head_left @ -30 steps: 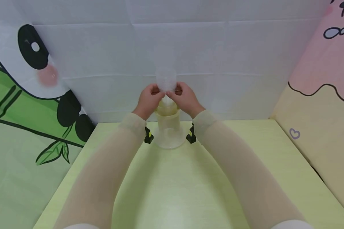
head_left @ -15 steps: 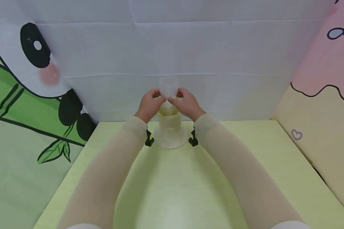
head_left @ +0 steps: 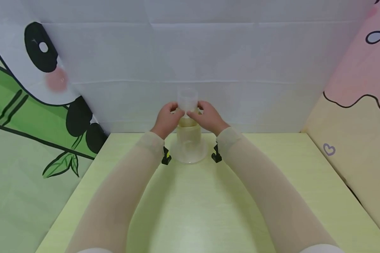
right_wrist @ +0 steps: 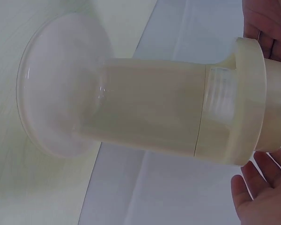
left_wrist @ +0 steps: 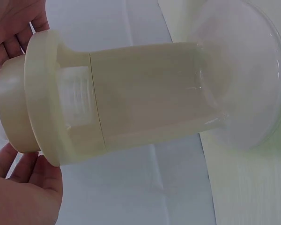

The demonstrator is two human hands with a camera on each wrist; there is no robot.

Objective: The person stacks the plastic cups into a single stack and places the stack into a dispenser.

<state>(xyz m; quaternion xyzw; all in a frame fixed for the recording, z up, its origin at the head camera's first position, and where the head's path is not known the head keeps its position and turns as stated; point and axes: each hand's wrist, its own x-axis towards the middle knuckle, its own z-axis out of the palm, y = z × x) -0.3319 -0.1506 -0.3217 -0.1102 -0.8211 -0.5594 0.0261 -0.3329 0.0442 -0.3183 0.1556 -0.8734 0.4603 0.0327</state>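
Observation:
A translucent plastic cup, or a nested stack of them [head_left: 188, 96], stands upright at the top of a cream cylindrical holder [head_left: 188, 135]. My left hand [head_left: 166, 119] pinches it from the left with thumb and fingers. From the right, my right hand [head_left: 209, 118] pinches it too, the two thumbs nearly meeting in front. Through a cutout below the holder's collar [left_wrist: 41, 96], a ribbed whitish part [left_wrist: 76, 96] shows in the left wrist view. In the right wrist view the holder's wide round base [right_wrist: 61, 89] rests on the table.
The pale yellow-green table [head_left: 193, 203] stretches toward me. A white cloth backdrop [head_left: 130, 52] hangs close behind the holder. Printed cartoon panels flank the table, a green one [head_left: 16, 175] on the left and a pink and cream one [head_left: 351, 140] on the right.
Both hands have moved down together with the cup or stack, which sits lower toward the holder. The holder has stayed in place on the table.

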